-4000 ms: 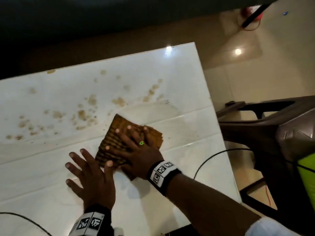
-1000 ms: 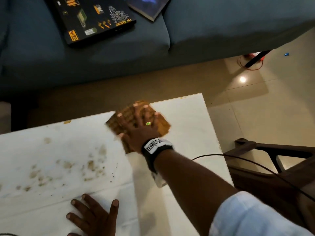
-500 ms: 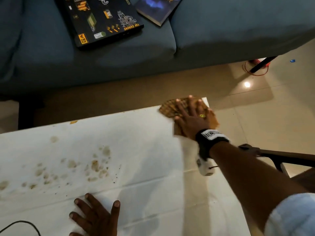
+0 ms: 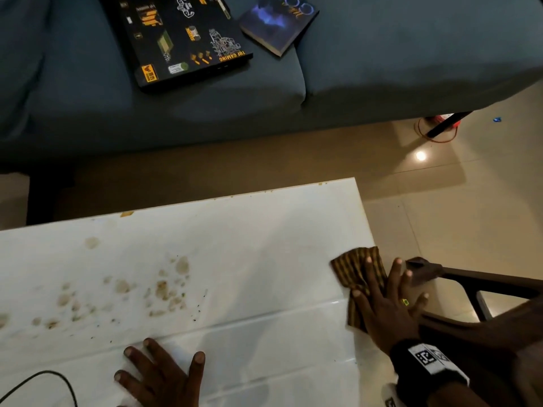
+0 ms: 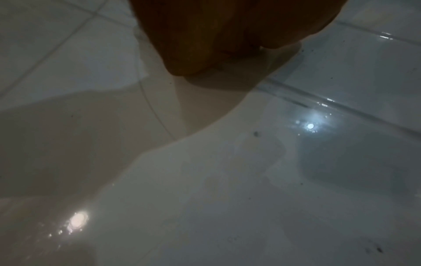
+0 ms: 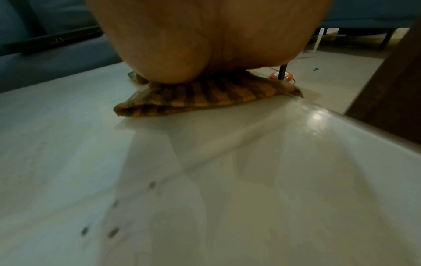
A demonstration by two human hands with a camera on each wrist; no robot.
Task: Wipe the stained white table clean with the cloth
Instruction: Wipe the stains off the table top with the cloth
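Observation:
The white table (image 4: 249, 245) carries brown stains (image 4: 164, 289) over its left half. A brown and yellow striped cloth (image 4: 351, 270) lies at the table's right edge. My right hand (image 4: 388, 301) presses flat on the cloth with fingers spread, some fingers reaching past the edge. In the right wrist view the palm (image 6: 205, 45) sits on the folded cloth (image 6: 205, 97). My left hand (image 4: 164, 374) rests flat on the table near the front edge, fingers straight. The left wrist view shows only the heel of that hand (image 5: 227, 32) on the glossy table (image 5: 227, 180).
A dark chair (image 4: 470, 289) stands right beside the table's right edge. A blue sofa (image 4: 382, 69) lies beyond the far edge, with a black laptop box (image 4: 182, 39) and a book (image 4: 277, 22) on it. A black cable (image 4: 44, 380) crosses the front left corner.
My right hand has dragged the cloth from the far right corner back toward me along the right edge. The left hand has stayed flat in place.

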